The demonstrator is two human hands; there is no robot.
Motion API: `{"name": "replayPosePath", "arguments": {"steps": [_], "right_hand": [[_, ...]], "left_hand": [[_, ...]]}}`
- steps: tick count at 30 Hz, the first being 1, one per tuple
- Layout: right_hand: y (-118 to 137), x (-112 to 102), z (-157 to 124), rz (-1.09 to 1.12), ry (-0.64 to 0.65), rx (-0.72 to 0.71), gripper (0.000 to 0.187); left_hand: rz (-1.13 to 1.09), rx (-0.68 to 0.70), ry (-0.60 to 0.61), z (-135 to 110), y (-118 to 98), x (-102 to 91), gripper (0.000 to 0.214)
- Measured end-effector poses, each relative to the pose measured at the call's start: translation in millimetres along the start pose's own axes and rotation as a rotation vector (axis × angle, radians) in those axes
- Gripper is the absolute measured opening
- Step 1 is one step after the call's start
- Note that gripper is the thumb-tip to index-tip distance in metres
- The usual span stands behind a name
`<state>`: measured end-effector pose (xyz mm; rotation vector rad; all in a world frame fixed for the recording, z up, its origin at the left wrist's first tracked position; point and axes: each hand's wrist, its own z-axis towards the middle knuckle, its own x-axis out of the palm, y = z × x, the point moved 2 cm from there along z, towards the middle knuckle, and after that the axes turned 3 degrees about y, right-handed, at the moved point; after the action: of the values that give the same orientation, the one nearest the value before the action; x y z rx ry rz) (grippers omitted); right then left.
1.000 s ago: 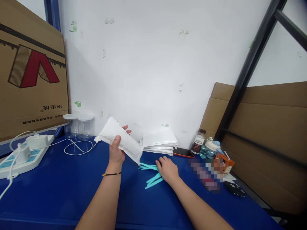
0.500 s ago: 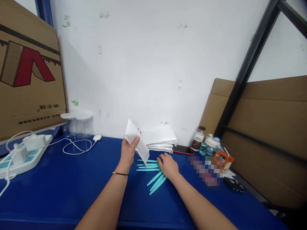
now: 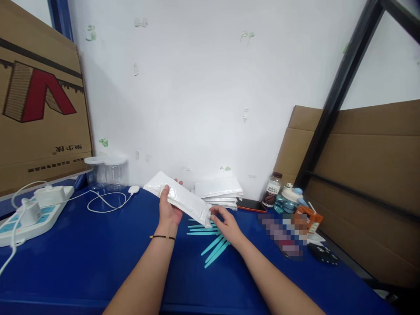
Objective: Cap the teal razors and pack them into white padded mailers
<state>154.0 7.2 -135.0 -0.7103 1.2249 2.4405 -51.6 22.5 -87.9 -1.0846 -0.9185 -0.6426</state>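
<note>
My left hand (image 3: 169, 209) holds a long white plastic packet (image 3: 180, 199) from below, with the thumb on top, tilted down toward the right. At the packet's lower right end, the fingertips of my right hand (image 3: 228, 225) are closed on its edge. Anything else inside those fingers is hidden. Several teal, knife-shaped plastic pieces (image 3: 215, 252) lie fanned out on the blue table just below the packet and beside my right hand. The packet and my right hand cover part of them. Behind, a stack of white packets (image 3: 218, 188) rests against the wall.
Right of the stack lies a phone (image 3: 252, 205), then a brown-capped bottle (image 3: 272, 190), a blue-topped bottle (image 3: 288, 199) and an orange carton (image 3: 308, 218). On the left are a power strip (image 3: 49, 218), a white cable (image 3: 106, 201) and two clear jars (image 3: 114, 173).
The packet has turned from steeply slanted to nearly level, its broad side now showing. My right hand has risen from the teal pieces to the packet's end.
</note>
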Motion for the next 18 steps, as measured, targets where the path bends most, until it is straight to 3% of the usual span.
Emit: {"name": "replayPosePath", "arguments": {"steps": [4,9,15,18], "right_hand": [[7.6,4.6,0.2,0.067,-0.089,0.062,0.025],[10.2,10.8,3.1,0.175,-0.003,0.108,0.032],[4.0,8.5,5.3,0.219,-0.239,0.053,0.04],[2.8,12.1,5.4,0.226,-0.126,0.052,0.038]], "left_hand": [[-0.121,-0.045,-0.139,0.6,12.5,-7.6,0.031],[-0.18,-0.102,-0.156,-4.5,23.5,-8.1,0.033],[-0.201,-0.129,-0.157,-9.1,29.5,-7.3,0.035],[-0.179,-0.147,-0.223,-11.1,34.2,-8.6,0.032]]}}
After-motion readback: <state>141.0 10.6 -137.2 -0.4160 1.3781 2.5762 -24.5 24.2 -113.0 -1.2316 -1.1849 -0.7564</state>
